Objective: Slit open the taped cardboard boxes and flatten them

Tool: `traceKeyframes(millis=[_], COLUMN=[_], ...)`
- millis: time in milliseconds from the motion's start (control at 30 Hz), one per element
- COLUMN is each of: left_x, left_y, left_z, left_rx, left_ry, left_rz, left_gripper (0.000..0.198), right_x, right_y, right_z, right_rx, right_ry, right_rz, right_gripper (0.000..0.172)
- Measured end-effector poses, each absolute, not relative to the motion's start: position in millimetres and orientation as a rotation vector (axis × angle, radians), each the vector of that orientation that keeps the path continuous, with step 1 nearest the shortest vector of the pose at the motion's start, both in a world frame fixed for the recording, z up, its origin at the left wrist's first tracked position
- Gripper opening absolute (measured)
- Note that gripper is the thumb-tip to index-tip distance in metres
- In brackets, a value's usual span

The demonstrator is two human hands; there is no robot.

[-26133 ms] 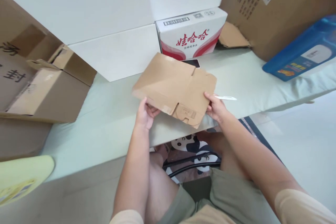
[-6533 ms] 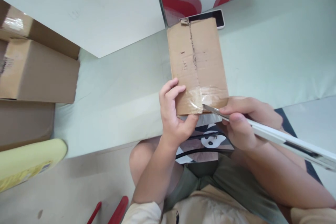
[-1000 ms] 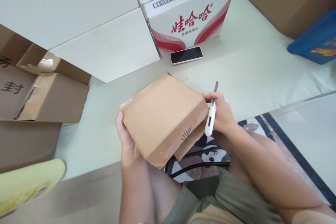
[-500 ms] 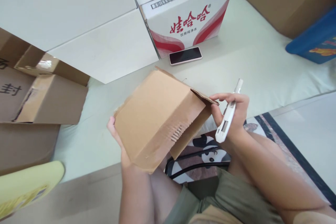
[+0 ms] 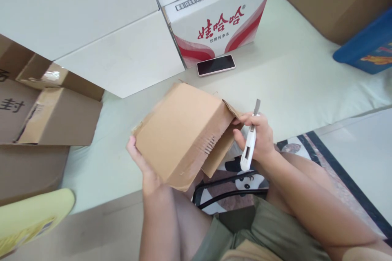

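Note:
A brown cardboard box is held tilted over the front edge of the pale cloth surface, with one flap hanging open toward me. Ragged slits mark its near side. My left hand grips the box's left end, its fingers partly hidden behind the cardboard. In my right hand is a white utility knife, its metal blade sticking out upward and away from me. The right hand's thumb and fingertips are at the box's right flap; whether they pinch it is not clear.
A pink-edged phone lies by a red-and-white carton. White boxes stand at the back left, brown cartons at the left. A yellow object is near left, a blue container at right. Below is a black-framed panda-print seat.
My right hand has moved left and slightly down, bringing the utility knife closer to the box. The knife now stands more upright with its blade showing. The box has turned slightly.

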State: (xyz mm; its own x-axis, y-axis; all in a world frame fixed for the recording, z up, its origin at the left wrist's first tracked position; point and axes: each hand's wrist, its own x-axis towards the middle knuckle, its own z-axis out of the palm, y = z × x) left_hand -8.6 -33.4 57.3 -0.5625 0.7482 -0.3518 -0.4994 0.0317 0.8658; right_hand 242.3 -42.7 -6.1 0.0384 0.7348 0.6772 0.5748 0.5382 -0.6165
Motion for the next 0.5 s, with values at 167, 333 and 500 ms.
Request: traceKeyframes(millis=[167,333,500], left_x=[-11.0,-13.1,-17.6], left_y=[-31.4,-30.8,-30.3], left_z=[54.1,46.7,37.8], left_rx=[0.23,0.258,0.413], left_ry=[1.375,1.356,1.302], left_rz=[1.683,1.68,1.693], left_gripper=[0.039,0.044,0.048], right_x=[238.5,235.2,234.9], right_y=[-45.0,-46.4,-47.3], right_z=[-3.8,-3.9,-11.8], right_rx=[-1.147,-1.128,-1.145], right_ry=[-1.681,-1.736,-1.718], right_rz=[0.115,0.154,0.299], right_gripper=[0.03,0.028,0.027])
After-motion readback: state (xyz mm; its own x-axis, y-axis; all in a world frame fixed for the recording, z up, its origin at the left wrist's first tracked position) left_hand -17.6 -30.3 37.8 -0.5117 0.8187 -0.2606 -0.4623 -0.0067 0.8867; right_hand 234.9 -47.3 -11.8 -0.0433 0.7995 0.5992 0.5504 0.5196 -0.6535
